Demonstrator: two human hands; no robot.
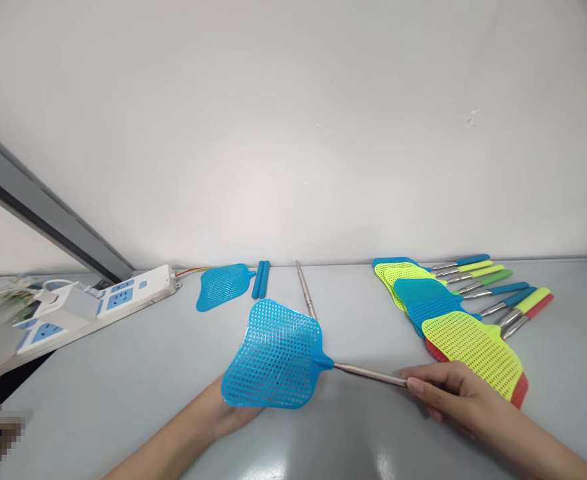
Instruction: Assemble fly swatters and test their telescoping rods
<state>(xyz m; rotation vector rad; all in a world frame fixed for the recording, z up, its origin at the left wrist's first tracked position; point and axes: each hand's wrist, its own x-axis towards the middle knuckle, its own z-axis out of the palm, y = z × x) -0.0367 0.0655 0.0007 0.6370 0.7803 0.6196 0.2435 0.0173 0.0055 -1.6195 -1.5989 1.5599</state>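
Right hand (448, 393): thumb and fingers pinch the rod (370, 373) where it disappears behind them
Left hand (233, 410): partly behind the swatter (276, 357); cannot tell whether its fingers spread or pinch
Swatter: over the table (138, 413), between the hands, mesh facing the camera
Handling: probably best with rod and neck (324, 361) in line, mesh supported lightly, as it would likely flex
Mesh: thin, plastic-looking, blue, small holes, flared outline narrowing to the neck
Rod: slim shiny metal, ringed near the neck
Tubes (256, 280): two, blue, straight, beside the spare mesh (226, 285)
Spare rod (304, 287): bare metal
Pile (473, 343): overlapping swatters, metal shafts, coloured grips
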